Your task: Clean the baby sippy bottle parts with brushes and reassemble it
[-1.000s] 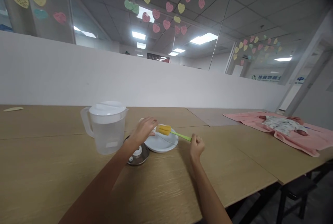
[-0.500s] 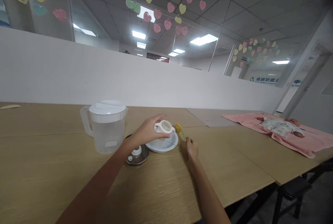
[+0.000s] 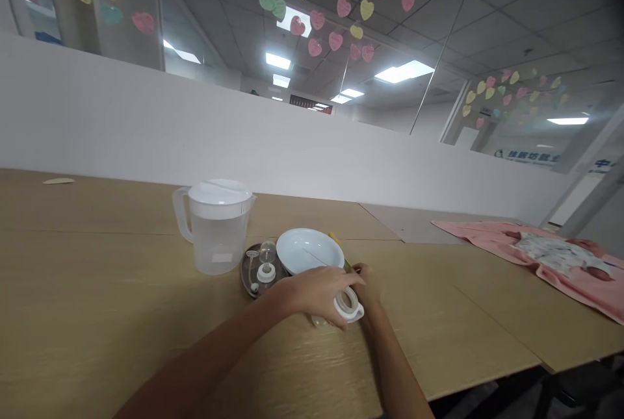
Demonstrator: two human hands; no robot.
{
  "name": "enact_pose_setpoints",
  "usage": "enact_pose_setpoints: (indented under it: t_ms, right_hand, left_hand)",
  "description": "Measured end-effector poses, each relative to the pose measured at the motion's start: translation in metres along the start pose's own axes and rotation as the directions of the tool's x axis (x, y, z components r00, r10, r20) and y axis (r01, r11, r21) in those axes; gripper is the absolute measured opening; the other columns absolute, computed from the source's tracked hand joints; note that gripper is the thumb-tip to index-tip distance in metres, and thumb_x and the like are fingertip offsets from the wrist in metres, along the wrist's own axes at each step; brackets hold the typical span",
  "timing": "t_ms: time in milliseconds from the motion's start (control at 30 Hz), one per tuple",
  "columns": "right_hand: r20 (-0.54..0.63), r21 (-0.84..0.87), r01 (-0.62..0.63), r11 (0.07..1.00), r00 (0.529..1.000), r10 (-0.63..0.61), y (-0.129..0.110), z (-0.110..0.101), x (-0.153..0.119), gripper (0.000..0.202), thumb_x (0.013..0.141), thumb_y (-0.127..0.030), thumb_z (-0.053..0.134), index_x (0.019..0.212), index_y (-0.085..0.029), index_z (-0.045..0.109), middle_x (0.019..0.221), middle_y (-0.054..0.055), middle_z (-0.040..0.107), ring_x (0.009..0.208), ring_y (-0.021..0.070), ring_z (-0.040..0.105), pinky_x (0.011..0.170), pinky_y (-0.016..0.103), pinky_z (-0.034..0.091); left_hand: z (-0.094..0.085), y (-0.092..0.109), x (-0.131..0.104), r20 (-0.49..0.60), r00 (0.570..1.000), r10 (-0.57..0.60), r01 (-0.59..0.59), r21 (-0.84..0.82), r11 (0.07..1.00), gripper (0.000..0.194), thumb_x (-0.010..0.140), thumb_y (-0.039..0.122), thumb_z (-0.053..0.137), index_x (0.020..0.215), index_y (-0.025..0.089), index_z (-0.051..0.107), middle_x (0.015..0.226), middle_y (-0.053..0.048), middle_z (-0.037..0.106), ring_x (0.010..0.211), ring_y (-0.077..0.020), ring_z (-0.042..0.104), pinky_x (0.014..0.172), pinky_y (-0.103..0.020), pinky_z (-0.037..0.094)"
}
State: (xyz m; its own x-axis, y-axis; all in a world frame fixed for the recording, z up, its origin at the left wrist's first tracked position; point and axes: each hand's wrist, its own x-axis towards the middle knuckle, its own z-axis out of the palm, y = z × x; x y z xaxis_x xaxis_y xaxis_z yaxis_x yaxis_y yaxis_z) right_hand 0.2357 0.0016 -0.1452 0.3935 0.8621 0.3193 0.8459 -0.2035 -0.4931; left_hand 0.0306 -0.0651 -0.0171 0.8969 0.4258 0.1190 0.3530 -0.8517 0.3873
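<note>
My left hand point(image 3: 316, 292) is wrapped round a baby bottle point(image 3: 348, 307) with white handles, tilted with its open mouth toward the right. Just behind it, my right hand point(image 3: 368, 286) grips the green handle of a bottle brush point(image 3: 348, 266). The brush's yellow head lies behind the rim of the white bowl point(image 3: 312, 233), mostly hidden. Left of the bowl, a round metal tray point(image 3: 246, 276) bears a white nipple ring point(image 3: 266, 273), a clear dome cap point(image 3: 268, 252) and a thin straw piece point(image 3: 251, 263).
A lidded plastic pitcher point(image 3: 219, 237) of clear liquid stands behind the tray. At the right, a baby doll point(image 3: 550, 253) in patterned clothes lies on a pink towel point(image 3: 480, 237). A low white wall point(image 3: 146, 126) with glass above runs behind the table.
My left hand has brought the bottle from over the bowl toward me and to the right, close to my right hand. The view has shifted, and the tray's parts are now uncovered.
</note>
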Motion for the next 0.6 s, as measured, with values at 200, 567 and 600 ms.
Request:
enact_pose_setpoints:
  t_ms: [200, 567, 600]
  right_hand:
    - [0.042, -0.174, -0.12, 0.977, 0.991, 0.129, 0.0, -0.001, 0.0, 0.03, 0.077, -0.03, 0.043, 0.085, -0.014, 0.068, 0.083, 0.017, 0.069, 0.076, 0.0269, 0.064, 0.059, 0.032, 0.042]
    - [0.152, -0.279, -0.14, 0.95, 0.97, 0.188, -0.01, -0.012, -0.002, 0.036, 0.073, -0.033, 0.044, 0.083, -0.012, 0.072, 0.088, 0.02, 0.069, 0.08, 0.0315, 0.065, 0.059, 0.033, 0.042]
    - [0.116, -0.26, -0.147, 0.954, 0.976, 0.182, -0.01, -0.014, -0.003, 0.035, 0.072, -0.032, 0.044, 0.08, -0.013, 0.072, 0.085, 0.019, 0.069, 0.077, 0.0304, 0.065, 0.058, 0.032, 0.04]
  left_hand:
    - [0.001, -0.008, -0.003, 0.057, 0.991, -0.123, 0.117, 0.098, 0.988, 0.069, 0.066, 0.033, 0.07, 0.129, 0.021, 0.044, 0.119, -0.008, 0.059, 0.106, -0.0259, 0.057, 0.085, -0.033, 0.044]
    - [-0.017, -0.02, -0.009, 0.02, 0.961, -0.276, 0.269, 0.165, 0.949, 0.072, 0.066, 0.052, 0.066, 0.131, 0.029, 0.044, 0.104, -0.006, 0.065, 0.092, -0.0264, 0.062, 0.069, -0.029, 0.046]
    - [-0.023, -0.024, -0.013, -0.057, 0.953, -0.299, 0.304, 0.156, 0.94, 0.067, 0.07, 0.054, 0.062, 0.13, 0.03, 0.045, 0.107, -0.006, 0.065, 0.095, -0.0266, 0.061, 0.072, -0.03, 0.046]
